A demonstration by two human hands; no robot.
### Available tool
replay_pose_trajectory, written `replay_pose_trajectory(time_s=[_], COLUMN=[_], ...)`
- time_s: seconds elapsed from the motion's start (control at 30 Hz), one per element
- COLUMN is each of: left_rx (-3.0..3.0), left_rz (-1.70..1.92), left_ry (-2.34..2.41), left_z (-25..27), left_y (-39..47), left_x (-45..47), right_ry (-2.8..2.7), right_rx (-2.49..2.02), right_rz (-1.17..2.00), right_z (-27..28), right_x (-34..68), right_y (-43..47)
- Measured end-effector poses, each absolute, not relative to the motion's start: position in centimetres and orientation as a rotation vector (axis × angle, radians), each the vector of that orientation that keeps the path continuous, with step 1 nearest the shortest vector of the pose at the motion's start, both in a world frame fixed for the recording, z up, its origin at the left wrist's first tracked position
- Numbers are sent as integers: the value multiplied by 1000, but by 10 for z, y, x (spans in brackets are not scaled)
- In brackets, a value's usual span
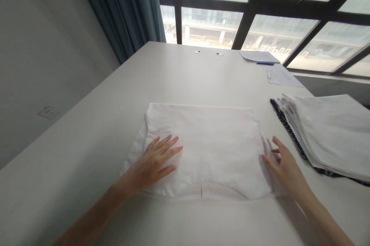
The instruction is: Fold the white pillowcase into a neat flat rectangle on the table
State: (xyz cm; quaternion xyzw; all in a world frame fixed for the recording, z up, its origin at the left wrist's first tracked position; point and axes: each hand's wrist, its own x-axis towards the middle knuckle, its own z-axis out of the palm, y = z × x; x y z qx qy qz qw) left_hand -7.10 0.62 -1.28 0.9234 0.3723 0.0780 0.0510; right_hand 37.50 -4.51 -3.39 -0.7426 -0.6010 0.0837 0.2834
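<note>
A white garment [202, 142], likely a shirt, lies folded into a wide rectangle on the white table. Its curved neckline, with a small dark mark at the middle, faces me along the near edge. My left hand [157, 159] rests flat on the left part of the cloth, fingers spread. At the right edge, my right hand [285, 163] is turned sideways with thumb and fingers apart. Its thumb touches the side fold, where some loose cloth sticks out; the curled lower fingers are partly hidden. Cloth also shows beyond the left fold.
A stack of folded white cloth [335, 134] lies on the right, over a dark patterned fabric [291, 134]. Papers [258, 56] and a blue pen [265, 63] are at the far right. Two white discs [219, 54] sit at the far edge, before the window.
</note>
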Motion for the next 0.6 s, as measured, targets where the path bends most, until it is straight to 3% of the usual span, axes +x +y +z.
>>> replay_pose_trajectory(time_s=[0.27, 0.43, 0.6], left_rx=[2833, 2841, 2802], left_rz=[195, 162, 105], left_ry=[1080, 1087, 1031], left_z=[-15, -14, -6], left_y=[0, -1, -4], left_x=[-65, -64, -58], right_ry=[-1228, -1022, -1024], right_rx=[-2073, -1906, -1873], right_rz=[859, 1304, 1066], right_z=[1, 16, 19], right_x=[376, 363, 365], right_y=[-18, -21, -23])
